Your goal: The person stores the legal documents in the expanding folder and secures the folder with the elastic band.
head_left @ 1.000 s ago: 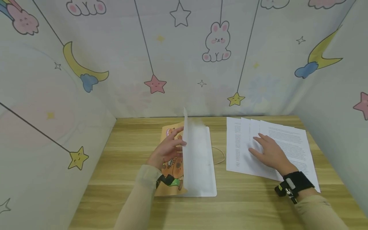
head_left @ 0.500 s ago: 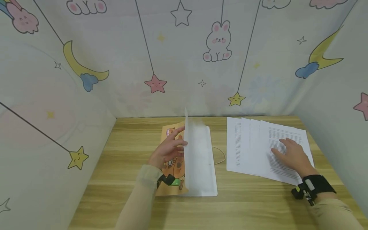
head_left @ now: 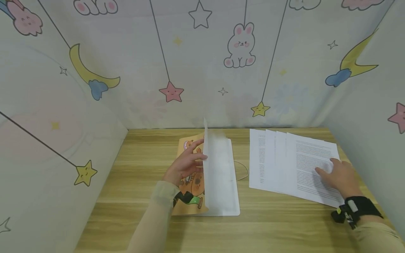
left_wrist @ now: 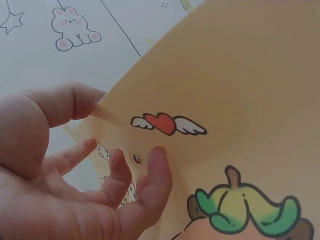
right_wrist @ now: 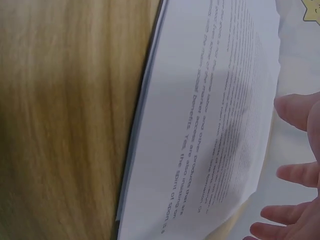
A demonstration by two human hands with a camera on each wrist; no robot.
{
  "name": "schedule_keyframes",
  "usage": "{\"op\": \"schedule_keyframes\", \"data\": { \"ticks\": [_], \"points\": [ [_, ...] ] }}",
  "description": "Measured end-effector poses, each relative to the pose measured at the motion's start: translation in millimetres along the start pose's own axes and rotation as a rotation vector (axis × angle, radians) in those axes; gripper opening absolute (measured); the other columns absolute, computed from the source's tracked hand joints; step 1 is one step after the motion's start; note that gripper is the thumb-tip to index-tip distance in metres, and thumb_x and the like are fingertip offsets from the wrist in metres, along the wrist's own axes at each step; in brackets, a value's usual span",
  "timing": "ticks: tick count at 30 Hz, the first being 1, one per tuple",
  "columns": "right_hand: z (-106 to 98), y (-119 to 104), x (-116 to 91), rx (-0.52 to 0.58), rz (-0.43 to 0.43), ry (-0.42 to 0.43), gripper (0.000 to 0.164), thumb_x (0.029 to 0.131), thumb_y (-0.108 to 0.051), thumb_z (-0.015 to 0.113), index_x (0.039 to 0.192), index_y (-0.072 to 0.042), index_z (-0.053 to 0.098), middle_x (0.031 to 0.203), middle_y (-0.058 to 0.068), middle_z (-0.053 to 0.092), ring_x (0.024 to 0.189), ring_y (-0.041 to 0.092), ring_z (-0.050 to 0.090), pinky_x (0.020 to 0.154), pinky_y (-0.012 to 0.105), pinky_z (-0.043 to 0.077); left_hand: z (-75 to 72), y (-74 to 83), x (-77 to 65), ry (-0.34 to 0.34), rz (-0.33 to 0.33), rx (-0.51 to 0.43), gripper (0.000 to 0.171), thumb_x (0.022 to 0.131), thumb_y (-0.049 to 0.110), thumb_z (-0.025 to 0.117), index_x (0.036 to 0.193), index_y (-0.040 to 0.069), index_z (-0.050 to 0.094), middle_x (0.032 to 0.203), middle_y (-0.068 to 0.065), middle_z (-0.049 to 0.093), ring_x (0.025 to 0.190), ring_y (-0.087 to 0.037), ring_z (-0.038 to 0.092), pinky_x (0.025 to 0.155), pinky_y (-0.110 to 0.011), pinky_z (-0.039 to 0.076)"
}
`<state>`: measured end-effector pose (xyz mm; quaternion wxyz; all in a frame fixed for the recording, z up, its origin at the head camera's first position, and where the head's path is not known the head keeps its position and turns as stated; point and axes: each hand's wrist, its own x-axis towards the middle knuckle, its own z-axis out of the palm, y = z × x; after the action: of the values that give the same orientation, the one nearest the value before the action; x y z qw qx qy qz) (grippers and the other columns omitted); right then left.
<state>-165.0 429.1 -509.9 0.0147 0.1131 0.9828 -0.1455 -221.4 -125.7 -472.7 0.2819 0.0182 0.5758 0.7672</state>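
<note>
An orange folder [head_left: 196,184] with cartoon animals on its outside and a white inside lies left of the middle. Its front cover [left_wrist: 240,85] stands nearly upright, turned toward the left. My left hand [head_left: 185,163] holds that cover by its edge, fingers bent against the orange side in the left wrist view. To the right, several printed paper sheets [head_left: 313,165] lie fanned out and overlapping. Over their right edge hovers my right hand [head_left: 343,177], fingers spread. In the right wrist view its fingers [right_wrist: 295,174] look apart from the paper and hold nothing.
A thin elastic cord [head_left: 243,172] loops out from the folder's right side onto the wooden table [head_left: 227,235]. Cloth walls [head_left: 196,63] printed with stars, moons and a rabbit enclose the table at the back and both sides.
My right hand has moved right across the sheets, from their middle to their right edge. The left hand and the raised cover stay nearly still.
</note>
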Motion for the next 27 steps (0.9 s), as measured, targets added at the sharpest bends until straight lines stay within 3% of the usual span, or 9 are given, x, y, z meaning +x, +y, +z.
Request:
{"op": "schedule_keyframes", "data": {
  "ticks": [5, 8, 11, 13, 16, 22, 27],
  "points": [
    [-1.4, 8.6, -1.6, -0.036, 0.056, -0.039, 0.096, 0.095, -0.047, 0.067, 0.139, 0.032, 0.033, 0.127, 0.057, 0.037, 0.116, 0.068, 0.041, 0.095, 0.072, 0.041, -0.6, 0.3, 0.2, 0.002, -0.003, -0.016, 0.079, 0.098, 0.002, 0.062, 0.162, 0.035, 0.032, 0.154, -0.030, 0.041, 0.114, -0.040, 0.063, 0.086, -0.045, 0.056],
    [-0.6, 12.2, 0.4, -0.071, 0.082, -0.067, 0.100, 0.091, -0.053, 0.071, 0.133, 0.032, 0.039, 0.120, 0.055, 0.044, 0.107, 0.065, 0.049, 0.087, 0.066, 0.047, -1.0, 0.6, 0.3, 0.007, -0.002, -0.017, 0.078, 0.098, 0.001, 0.062, 0.161, 0.036, 0.033, 0.152, -0.029, 0.043, 0.110, -0.037, 0.065, 0.086, -0.045, 0.056],
    [-0.6, 14.7, 1.7, -0.112, 0.093, -0.092, 0.091, 0.086, -0.057, 0.075, 0.106, 0.029, 0.053, 0.092, 0.041, 0.055, 0.083, 0.049, 0.057, 0.068, 0.051, 0.051, -1.2, 0.9, 0.2, 0.007, 0.000, -0.013, 0.078, 0.098, 0.001, 0.062, 0.162, 0.036, 0.034, 0.150, -0.028, 0.044, 0.108, -0.035, 0.065, 0.086, -0.045, 0.056],
    [-0.8, 16.4, 1.8, -0.137, 0.088, -0.109, 0.082, 0.085, -0.059, 0.075, 0.086, 0.021, 0.055, 0.074, 0.027, 0.054, 0.068, 0.036, 0.054, 0.057, 0.041, 0.046, -1.3, 0.9, 0.2, 0.006, 0.001, -0.012, 0.078, 0.098, 0.001, 0.062, 0.162, 0.036, 0.034, 0.150, -0.027, 0.044, 0.108, -0.034, 0.065, 0.086, -0.045, 0.056],
    [-1.4, 17.4, 1.5, -0.151, 0.088, -0.139, 0.073, 0.087, -0.060, 0.071, 0.071, 0.010, 0.054, 0.066, 0.015, 0.049, 0.062, 0.027, 0.050, 0.052, 0.034, 0.040, -0.9, 1.0, 0.0, 0.001, 0.005, -0.009, 0.079, 0.098, 0.001, 0.062, 0.162, 0.035, 0.033, 0.150, -0.027, 0.044, 0.109, -0.035, 0.065, 0.086, -0.046, 0.056],
    [-4.0, 14.8, 5.9, -0.179, 0.140, -0.216, 0.082, 0.089, -0.062, 0.068, 0.082, 0.019, 0.056, 0.072, 0.019, 0.051, 0.067, 0.030, 0.052, 0.058, 0.035, 0.044, -0.4, 1.1, -0.1, 0.002, 0.003, -0.011, 0.079, 0.098, 0.000, 0.062, 0.162, 0.035, 0.033, 0.151, -0.028, 0.043, 0.111, -0.037, 0.064, 0.086, -0.046, 0.055],
    [-6.1, 13.1, 7.5, -0.157, 0.188, -0.235, 0.082, 0.088, -0.058, 0.071, 0.088, 0.022, 0.055, 0.074, 0.020, 0.051, 0.069, 0.030, 0.053, 0.060, 0.034, 0.044, -0.2, 1.3, 0.1, 0.008, 0.002, -0.014, 0.079, 0.098, 0.001, 0.063, 0.162, 0.035, 0.033, 0.141, -0.020, 0.050, 0.102, -0.031, 0.068, 0.086, -0.046, 0.055]
  ]
}}
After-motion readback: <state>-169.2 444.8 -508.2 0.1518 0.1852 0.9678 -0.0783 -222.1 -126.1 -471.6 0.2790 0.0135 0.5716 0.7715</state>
